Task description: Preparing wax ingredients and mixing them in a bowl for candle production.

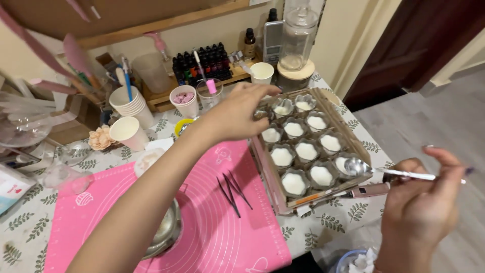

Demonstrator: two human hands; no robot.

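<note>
From the cardboard tray [353, 132] as my marker: the left hand [235, 115] hovers at its far-left corner, fingers pinched narrow – on what, I cannot tell. Every cup [294, 182] inside looks filled white. The right hand [422, 202], just right, holds a spoon [371, 169] – bowl over the near-right cup.

Near, black tweezers [233, 191] on a pink mat [212, 237]. Far left, stacked paper cups [132, 106] beside a cup of pink pieces [184, 100]. Farther back, dark dropper bottles [202, 58], with a glass jar [298, 35] to the right.
</note>
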